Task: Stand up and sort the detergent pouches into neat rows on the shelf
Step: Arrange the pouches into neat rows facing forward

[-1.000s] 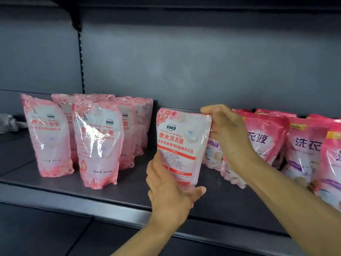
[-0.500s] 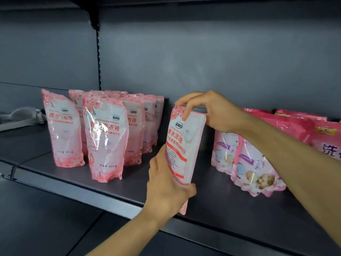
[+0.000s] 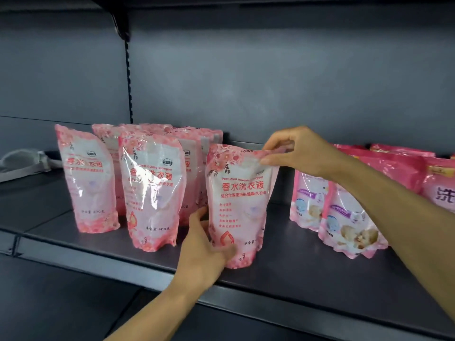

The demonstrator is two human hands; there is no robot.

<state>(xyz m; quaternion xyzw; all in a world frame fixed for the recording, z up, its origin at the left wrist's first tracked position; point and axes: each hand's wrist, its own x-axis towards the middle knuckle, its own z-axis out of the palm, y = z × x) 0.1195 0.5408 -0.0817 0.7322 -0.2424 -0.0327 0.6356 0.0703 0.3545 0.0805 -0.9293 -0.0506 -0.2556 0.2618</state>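
A pink floral detergent pouch [image 3: 240, 205] stands upright on the grey metal shelf [image 3: 307, 286], label facing me. My right hand [image 3: 299, 151] pinches its top right corner. My left hand [image 3: 204, 247] grips its lower left side near the base. To its left stand several matching pink pouches: one at the front [image 3: 152, 190], one further left [image 3: 87, 179], and more in a cluster behind [image 3: 194, 153].
Right of the held pouch stand pink pouches with purple labels [image 3: 349, 222] and darker pink ones [image 3: 438, 188] behind my right forearm. A grey bundle [image 3: 22, 161] lies at the far left. The upright post [image 3: 128, 70] and the shelf above bound the space.
The held pouch has turned from edge-on to facing me and now rests on the shelf beside the left group. My right hand moved from its top edge to the top right corner.
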